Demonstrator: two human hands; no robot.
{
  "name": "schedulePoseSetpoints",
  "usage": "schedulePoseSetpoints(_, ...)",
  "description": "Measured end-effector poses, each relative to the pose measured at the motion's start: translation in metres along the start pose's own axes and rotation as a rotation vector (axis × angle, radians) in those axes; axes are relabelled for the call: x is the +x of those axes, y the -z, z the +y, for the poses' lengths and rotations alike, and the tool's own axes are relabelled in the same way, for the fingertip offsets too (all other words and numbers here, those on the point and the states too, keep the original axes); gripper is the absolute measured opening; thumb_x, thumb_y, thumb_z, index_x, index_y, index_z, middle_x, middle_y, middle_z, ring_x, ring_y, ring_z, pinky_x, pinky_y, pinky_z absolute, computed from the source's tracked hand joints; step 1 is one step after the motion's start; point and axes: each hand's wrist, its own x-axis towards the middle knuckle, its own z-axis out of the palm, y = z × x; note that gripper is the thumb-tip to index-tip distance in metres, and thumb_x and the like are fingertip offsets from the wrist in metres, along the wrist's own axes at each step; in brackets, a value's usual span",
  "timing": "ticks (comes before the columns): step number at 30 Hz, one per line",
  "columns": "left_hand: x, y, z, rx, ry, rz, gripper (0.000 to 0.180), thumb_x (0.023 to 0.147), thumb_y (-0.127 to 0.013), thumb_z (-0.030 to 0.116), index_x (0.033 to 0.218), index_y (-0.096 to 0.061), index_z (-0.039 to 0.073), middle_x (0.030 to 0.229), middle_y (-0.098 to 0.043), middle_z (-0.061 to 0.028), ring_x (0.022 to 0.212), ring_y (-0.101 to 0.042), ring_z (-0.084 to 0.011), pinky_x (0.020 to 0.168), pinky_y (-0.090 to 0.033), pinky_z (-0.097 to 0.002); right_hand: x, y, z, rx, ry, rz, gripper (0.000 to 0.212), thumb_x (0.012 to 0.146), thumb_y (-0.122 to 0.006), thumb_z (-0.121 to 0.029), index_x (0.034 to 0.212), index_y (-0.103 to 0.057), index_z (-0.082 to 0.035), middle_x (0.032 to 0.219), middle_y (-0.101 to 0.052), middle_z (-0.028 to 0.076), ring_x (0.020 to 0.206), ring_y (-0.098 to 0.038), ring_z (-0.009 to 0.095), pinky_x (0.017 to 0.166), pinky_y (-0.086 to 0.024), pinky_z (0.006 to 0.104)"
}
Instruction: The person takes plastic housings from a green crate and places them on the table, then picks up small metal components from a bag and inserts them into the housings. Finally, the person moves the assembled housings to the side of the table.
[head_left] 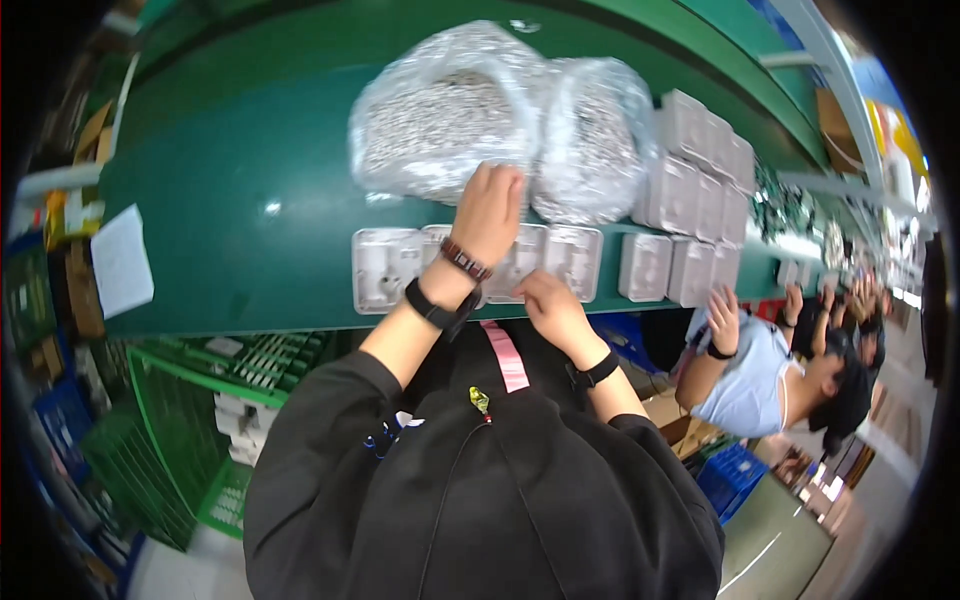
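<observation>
My left hand (490,212) reaches over the row of shallow white plastic housings to the front edge of a clear plastic bag (440,115) full of small pale parts. Its fingers are curled together; anything in them is hidden. Lower and to the right, my right hand (556,312) is bent in a pinch at the near edge of the row, and I cannot make out what it holds. In that row, one housing (386,268) lies uncovered at the left end and another (573,262) at the right end. My left forearm partly hides those between.
A second bag of small parts (600,140) leans beside the first. Stacked white housings (693,190) stand to the right on the green table (230,240). A paper sheet (122,262) lies far left. At right, a co-worker in light blue (745,385) sits close by.
</observation>
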Motion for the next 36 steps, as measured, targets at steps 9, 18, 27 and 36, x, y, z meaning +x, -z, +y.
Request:
schedulePoseSetpoints(9, 0.1, -0.143, 0.012, 0.033, -0.355, -0.066, 0.017, 0.084, -0.049, 0.011, 0.098, -0.052, 0.002, 0.099, -0.053, -0.0175, 0.095, -0.049, -0.0349, 0.081, -0.041, -0.0376, -0.052, 0.051, 0.044, -0.423, -0.003, 0.141, 0.01, 0.071, -0.055, -0.005, 0.079, -0.058, -0.009, 0.078, -0.052, 0.005, 0.077, -0.054, 0.024, 0.063, -0.041, 0.0346)
schedulePoseSetpoints(18, 0.043, -0.007, -0.015, -0.089, 0.025, 0.147, 0.017, 0.089, -0.043, 0.011, 0.1, -0.053, 0.002, 0.097, -0.055, -0.0105, 0.092, -0.052, -0.0221, 0.081, -0.041, -0.029, -0.027, 0.032, 0.059, -0.404, -0.068, 0.203, 0.016, 0.072, -0.056, -0.012, 0.086, -0.055, -0.006, 0.081, -0.054, 0.008, 0.072, -0.058, 0.025, 0.06, -0.045, 0.0359)
schedulePoseSetpoints(27, -0.12, 0.125, -0.094, -0.067, 0.729, 0.288, 0.012, 0.09, -0.042, 0.013, 0.095, -0.05, 0.005, 0.08, -0.048, -0.0031, 0.077, -0.047, -0.0145, 0.068, -0.04, -0.0287, 0.011, -0.011, 0.058, -0.486, -0.311, 0.101, 0.023, 0.079, -0.056, -0.023, 0.084, -0.05, -0.001, 0.081, -0.056, 0.014, 0.067, -0.06, 0.029, 0.055, -0.049, 0.0377)
schedulePoseSetpoints(36, -0.014, -0.02, 0.006, -0.403, 0.001, -0.199, 0.013, 0.089, -0.044, 0.007, 0.1, -0.047, 0.001, 0.094, -0.053, -0.005, 0.082, -0.051, -0.0107, 0.071, -0.042, -0.0244, 0.01, -0.013, 0.052, -0.543, -0.335, 0.137, 0.026, 0.079, -0.056, -0.025, 0.086, -0.049, -0.002, 0.083, -0.057, 0.014, 0.069, -0.06, 0.032, 0.057, -0.049, 0.0394)
